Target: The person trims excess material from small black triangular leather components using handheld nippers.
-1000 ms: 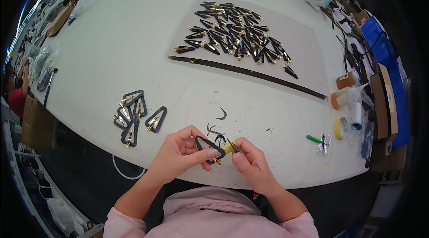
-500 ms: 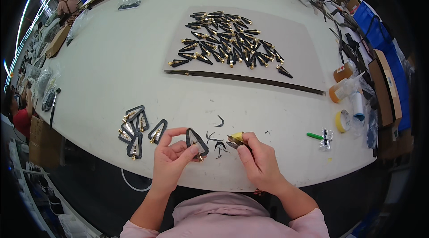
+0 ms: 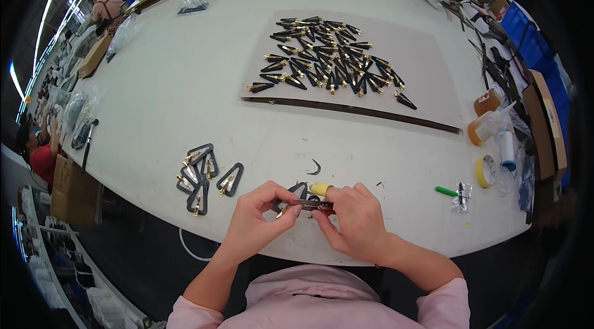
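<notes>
My left hand (image 3: pixel 258 216) pinches a triangular hair clip (image 3: pixel 299 190) with a dark border, a grey centre and gold metal; my fingers cover much of it. Closed around dark-bladed thread snips (image 3: pixel 320 205), my right hand (image 3: pixel 359 216) has brought the blades against the clip's edge. A yellow wrap (image 3: pixel 320 189) covers one right fingertip. Left of my hands lie several similar dark-bordered clips (image 3: pixel 199 198), partly overlapping, with a single clip (image 3: pixel 231 179) beside them. Thin black offcuts (image 3: pixel 315 167) lie just beyond my hands, some hidden behind them.
Many slim black-and-gold clips (image 3: pixel 334 57) cover a grey sheet (image 3: pixel 427 75), with a long dark strip (image 3: pixel 346 110) along its near edge. On the right are a green-handled tool (image 3: pixel 445 191), yellow tape (image 3: pixel 486 172) and amber bottles (image 3: pixel 482 128). Another person (image 3: pixel 43 159) sits far left.
My hands have come together: the snips moved left to the clip, and the clip turned and moved right to meet them. The whole view has shifted slightly.
</notes>
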